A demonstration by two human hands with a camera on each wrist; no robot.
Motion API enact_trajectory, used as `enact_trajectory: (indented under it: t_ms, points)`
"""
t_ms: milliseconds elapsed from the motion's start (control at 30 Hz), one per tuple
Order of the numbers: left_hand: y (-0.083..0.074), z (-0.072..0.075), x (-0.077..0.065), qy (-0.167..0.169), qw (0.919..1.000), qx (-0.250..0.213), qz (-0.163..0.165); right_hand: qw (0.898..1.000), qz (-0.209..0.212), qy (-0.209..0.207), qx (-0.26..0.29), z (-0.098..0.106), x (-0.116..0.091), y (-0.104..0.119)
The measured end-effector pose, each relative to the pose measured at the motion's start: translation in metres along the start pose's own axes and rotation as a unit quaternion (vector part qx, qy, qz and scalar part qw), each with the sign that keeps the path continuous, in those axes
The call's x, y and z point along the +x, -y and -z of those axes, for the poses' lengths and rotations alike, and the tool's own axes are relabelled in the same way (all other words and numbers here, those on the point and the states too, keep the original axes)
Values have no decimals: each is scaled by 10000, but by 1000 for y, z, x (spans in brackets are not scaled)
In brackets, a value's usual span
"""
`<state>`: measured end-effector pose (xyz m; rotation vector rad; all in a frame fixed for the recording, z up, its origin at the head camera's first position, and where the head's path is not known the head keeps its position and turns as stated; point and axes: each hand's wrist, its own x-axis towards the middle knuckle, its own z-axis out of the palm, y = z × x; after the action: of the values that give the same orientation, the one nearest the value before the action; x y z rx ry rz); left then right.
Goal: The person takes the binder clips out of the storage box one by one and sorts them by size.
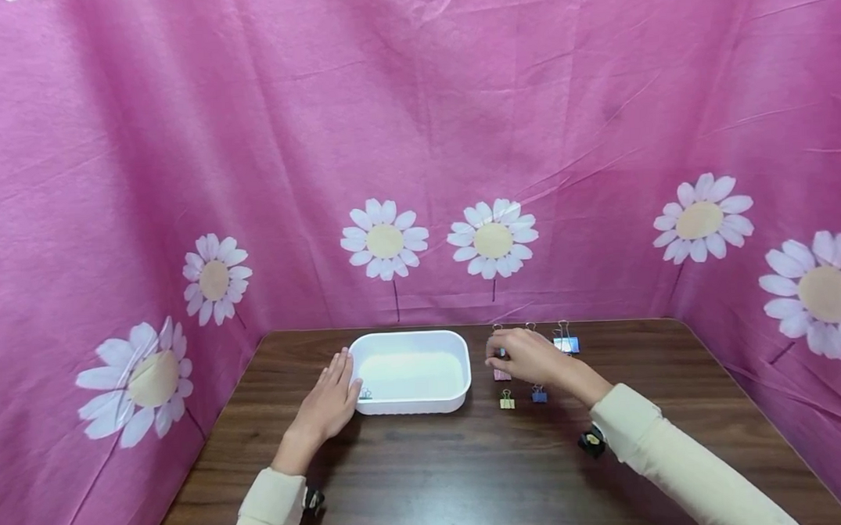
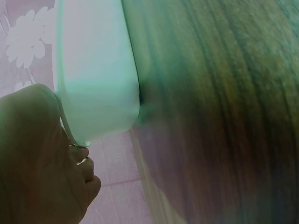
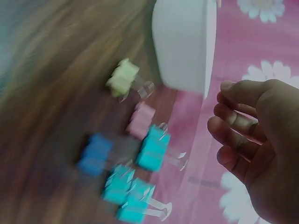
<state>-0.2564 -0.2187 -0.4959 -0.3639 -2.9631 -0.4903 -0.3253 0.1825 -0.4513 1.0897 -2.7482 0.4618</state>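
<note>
A white rectangular tray (image 1: 413,405) stands near the table's back edge, with a small binder clip (image 1: 365,393) in its front left corner. My left hand (image 1: 331,396) rests along the tray's left rim, fingers extended and thumb at the front corner. Right of the tray, my right hand (image 1: 530,357) hovers over binder clips, its fingers loosely curled with nothing between them in the right wrist view. Near it lie a yellow clip (image 3: 124,78), a pink clip (image 3: 141,120), a dark blue clip (image 3: 95,155) and several teal clips (image 3: 154,148). The hand partly hides the back clips in the head view.
The brown wooden table (image 1: 430,473) reaches back to a pink curtain (image 1: 422,137) printed with white daisies, which also hangs along both sides. Dark wrist devices show beneath both sleeves (image 1: 632,425).
</note>
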Motion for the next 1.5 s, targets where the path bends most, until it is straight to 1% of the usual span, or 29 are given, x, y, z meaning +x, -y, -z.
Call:
enact_trajectory:
  t_ms: [200, 333, 500, 633, 767, 900, 1067, 1233, 1300, 1400, 1500]
  points:
    - [0, -1, 1, -44, 10000, 21, 2, 9985, 456, 259, -127, 2, 41, 28]
    - [-1, -1, 2, -46, 10000, 0, 18, 9960, 771, 391, -235, -3, 63, 42]
    - [-3, -3, 2, 63, 9999, -53, 70, 9923, 1078, 545, -272, -12, 86, 58]
    - [-3, -3, 3, 50, 9999, -62, 101, 9896, 1244, 669, -272, -22, 104, 69]
    - [-3, -4, 3, 32, 9999, -63, 100, 9877, 1255, 919, -166, -33, 118, 84]
    - [-3, -4, 3, -17, 9999, -94, 76, 9846, 1291, 1175, -123, -44, 128, 96]
    - [-2, -5, 2, -71, 9999, -51, 51, 9801, 1442, 1319, -354, -59, 137, 107]
    - [-2, -4, 2, -79, 10000, -32, 46, 9788, 1368, 1468, -422, -72, 140, 114]
    - [-1, -3, 2, -56, 10000, -6, 48, 9795, 1309, 1481, -388, -78, 141, 116]
    - [-1, -3, 3, -127, 9999, -18, -1, 9810, 1265, 1437, -313, -86, 141, 118]
    - [-1, -4, 3, -95, 10000, 11, 8, 9820, 1232, 1413, -247, -94, 143, 122]
